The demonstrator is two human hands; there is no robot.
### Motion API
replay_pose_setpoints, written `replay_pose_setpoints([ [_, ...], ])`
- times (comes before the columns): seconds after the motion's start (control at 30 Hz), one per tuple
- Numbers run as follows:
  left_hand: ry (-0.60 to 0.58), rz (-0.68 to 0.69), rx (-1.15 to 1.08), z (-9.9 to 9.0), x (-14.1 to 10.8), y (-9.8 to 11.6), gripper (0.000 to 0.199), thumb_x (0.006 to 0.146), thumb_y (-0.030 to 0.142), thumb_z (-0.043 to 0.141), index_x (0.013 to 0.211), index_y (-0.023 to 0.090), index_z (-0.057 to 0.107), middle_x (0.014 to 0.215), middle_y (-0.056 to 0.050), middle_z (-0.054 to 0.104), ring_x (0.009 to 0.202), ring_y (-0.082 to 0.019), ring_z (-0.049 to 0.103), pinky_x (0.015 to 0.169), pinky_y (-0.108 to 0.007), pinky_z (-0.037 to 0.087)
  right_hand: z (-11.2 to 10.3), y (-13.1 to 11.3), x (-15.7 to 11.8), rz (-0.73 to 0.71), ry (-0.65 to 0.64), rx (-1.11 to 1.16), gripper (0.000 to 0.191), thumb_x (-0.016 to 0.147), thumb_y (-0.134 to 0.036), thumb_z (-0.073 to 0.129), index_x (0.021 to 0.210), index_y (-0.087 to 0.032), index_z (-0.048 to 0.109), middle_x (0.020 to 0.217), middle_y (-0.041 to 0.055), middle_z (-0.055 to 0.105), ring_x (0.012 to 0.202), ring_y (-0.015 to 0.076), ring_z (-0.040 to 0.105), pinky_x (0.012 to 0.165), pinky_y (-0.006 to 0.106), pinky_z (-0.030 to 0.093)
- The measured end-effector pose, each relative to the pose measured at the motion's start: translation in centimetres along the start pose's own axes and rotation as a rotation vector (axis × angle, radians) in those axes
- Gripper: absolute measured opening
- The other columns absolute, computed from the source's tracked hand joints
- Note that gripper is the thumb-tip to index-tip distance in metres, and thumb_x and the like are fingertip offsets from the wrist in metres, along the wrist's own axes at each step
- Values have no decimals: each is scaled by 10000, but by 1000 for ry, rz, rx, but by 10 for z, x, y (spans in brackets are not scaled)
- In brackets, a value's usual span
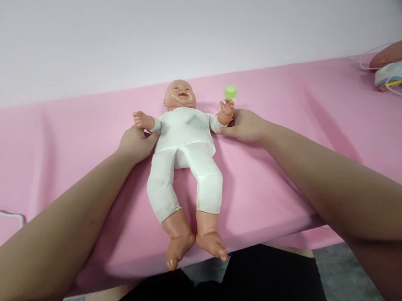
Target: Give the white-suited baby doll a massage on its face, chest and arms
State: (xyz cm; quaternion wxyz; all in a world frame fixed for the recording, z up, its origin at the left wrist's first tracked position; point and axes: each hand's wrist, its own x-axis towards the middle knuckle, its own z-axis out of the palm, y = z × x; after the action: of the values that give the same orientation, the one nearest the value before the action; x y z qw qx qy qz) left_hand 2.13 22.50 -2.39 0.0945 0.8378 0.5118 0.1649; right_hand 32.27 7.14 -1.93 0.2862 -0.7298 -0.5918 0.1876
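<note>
A baby doll [184, 133] with a white cloth body lies on its back on the pink cover, its head toward the wall and its bare feet over the near edge. My left hand [138, 143] is closed around the doll's arm on the left side, thumb in front and fingers mostly hidden behind the sleeve. On the other side, my right hand [246, 125] grips the doll's other arm, its thumb by the sleeve. Just behind that doll hand stands a small container with a light green cap [230, 92], its lower part covered.
A pink-covered table [275, 182] runs along a pale wall [192, 32]. At the far right lies what looks like another doll [396, 54], with white cord and a yellow strip [399, 81]. A white cable [5, 213] rests at the left.
</note>
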Motion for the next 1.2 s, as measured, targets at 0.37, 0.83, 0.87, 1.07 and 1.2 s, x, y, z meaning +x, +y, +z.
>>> replay_pose_setpoints([
  [0.37, -12, -2, -4, -1, -1, 1, 334, 923, 490, 560, 1005, 187, 677, 805, -84, 724, 820, -290, 683, 747, -349, 519, 1, 1, 1, -7, 13, 21, 343, 818, -406, 782, 1092, -227, 681, 1110, 91, 734, 1066, 348, 662, 925, 444, 529],
  [0.83, -3, 12, -40, 2, 3, -5, 375, 899, 518, 568, 1045, 194, 685, 845, -92, 746, 806, -305, 697, 725, -365, 517, 1, -2, -1, 0, 16, 10, 318, 826, -431, 762, 1064, -231, 694, 1073, 86, 738, 1002, 330, 681, 900, 429, 530],
  [0.87, -2, 14, -44, 2, 3, -5, 377, 898, 520, 570, 1053, 196, 684, 840, -90, 745, 813, -308, 699, 723, -363, 516, 1, -2, -1, -1, 16, 7, 321, 826, -434, 761, 1065, -231, 694, 1083, 87, 740, 1013, 330, 680, 900, 422, 531],
  [1.07, 8, 21, -47, 2, 3, -7, 344, 900, 513, 574, 1002, 204, 685, 825, -82, 740, 845, -310, 707, 717, -347, 516, 2, 2, 3, -18, -6, 14, 363, 843, -473, 742, 1121, -244, 699, 1144, 80, 740, 1059, 332, 680, 890, 407, 526],
  [1.2, 2, 50, -65, 2, 2, -8, 318, 908, 503, 563, 963, 212, 678, 846, -80, 747, 862, -301, 710, 729, -342, 512, 3, 4, 4, 3, -12, 19, 385, 848, -486, 729, 1143, -241, 696, 1154, 78, 742, 1045, 325, 691, 884, 398, 528],
])
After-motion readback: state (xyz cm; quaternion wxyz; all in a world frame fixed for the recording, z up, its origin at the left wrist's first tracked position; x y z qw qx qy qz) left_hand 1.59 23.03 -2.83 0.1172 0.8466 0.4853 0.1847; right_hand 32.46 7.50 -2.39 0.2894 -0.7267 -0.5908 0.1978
